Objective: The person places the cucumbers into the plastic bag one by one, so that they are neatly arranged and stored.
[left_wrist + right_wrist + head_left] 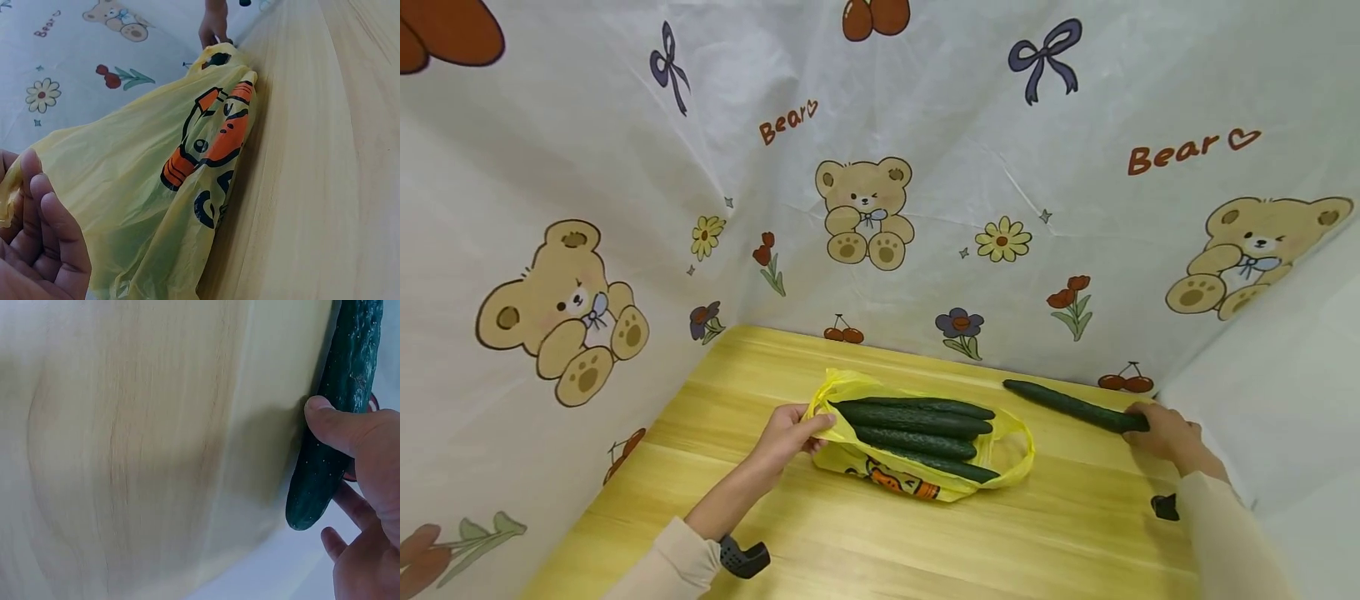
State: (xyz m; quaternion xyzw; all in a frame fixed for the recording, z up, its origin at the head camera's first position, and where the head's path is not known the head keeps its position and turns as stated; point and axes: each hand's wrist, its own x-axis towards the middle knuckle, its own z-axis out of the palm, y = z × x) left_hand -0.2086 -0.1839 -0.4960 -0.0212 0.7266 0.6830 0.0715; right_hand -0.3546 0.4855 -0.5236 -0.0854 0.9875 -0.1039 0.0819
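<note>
A yellow plastic bag (917, 493) with an orange and black print lies on its side, its mouth facing right. Several dark green cucumbers (917, 421) rest side by side in it. At the bag's left end, my left hand (790, 432) pinches the gathered plastic between thumb and fingers; the left wrist view shows those fingers (53, 219) curled at the bag's edge. To the right of the bag, my right hand (1167, 433) grips one end of a single cucumber (1071, 406). In the right wrist view the thumb (334, 425) lies across that cucumber.
Both hands work over a wood-grain table (1000, 542). A white sheet (925, 108) printed with bears and flowers rises behind the table and along its left side. Another pale surface (1300, 375) stands close beside the right arm.
</note>
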